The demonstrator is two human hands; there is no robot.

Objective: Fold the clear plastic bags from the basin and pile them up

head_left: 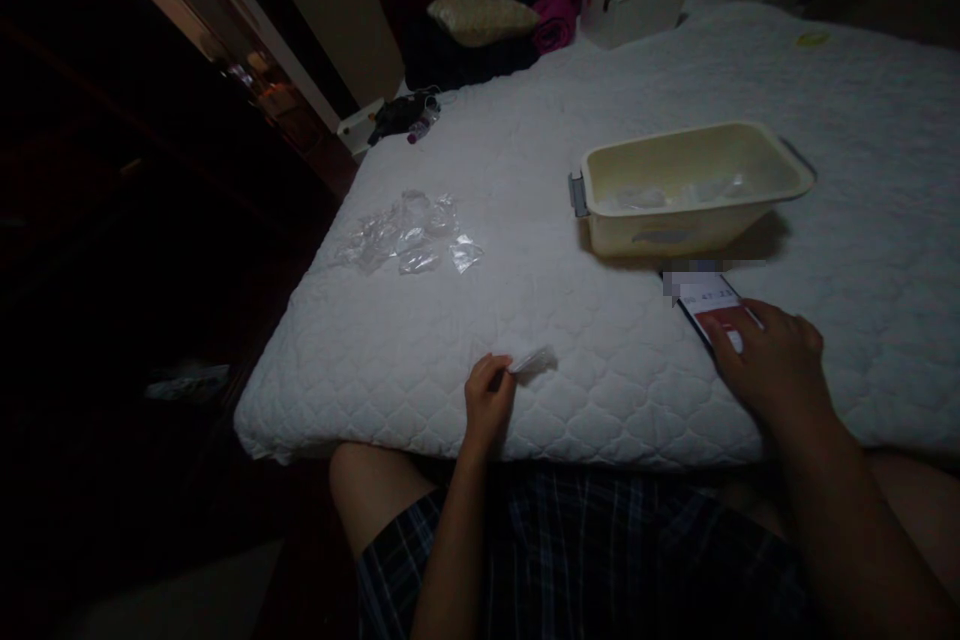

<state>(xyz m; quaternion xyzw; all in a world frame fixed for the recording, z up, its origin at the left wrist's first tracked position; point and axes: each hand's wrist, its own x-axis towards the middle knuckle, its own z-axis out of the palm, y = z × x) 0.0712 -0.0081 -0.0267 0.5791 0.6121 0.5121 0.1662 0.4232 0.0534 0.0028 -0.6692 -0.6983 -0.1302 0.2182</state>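
Observation:
Near the front of the bed, my left hand [489, 395] pinches a small clear plastic bag [534, 360] by one end between thumb and fingertips. My right hand [780, 360] is over a smartphone [701, 295], its thumb across the lit screen and its fingers curled at the right edge. Large digits and a red band show on that screen, part of which is blurred out. Just beyond the phone stands a cream plastic tub [675, 232] with grey handles, and clear plastic pieces [637, 197] lie inside it. Left of centre, several crumpled clear bags [409, 235] are spread out.
A white quilted cover [540, 160] lies over the bed. At the back are a white box [637, 8], a beige cushion [484, 18] and a rolled pink cloth [555, 23]. A clear bottle [425, 123] lies by the far left edge, beside dark items.

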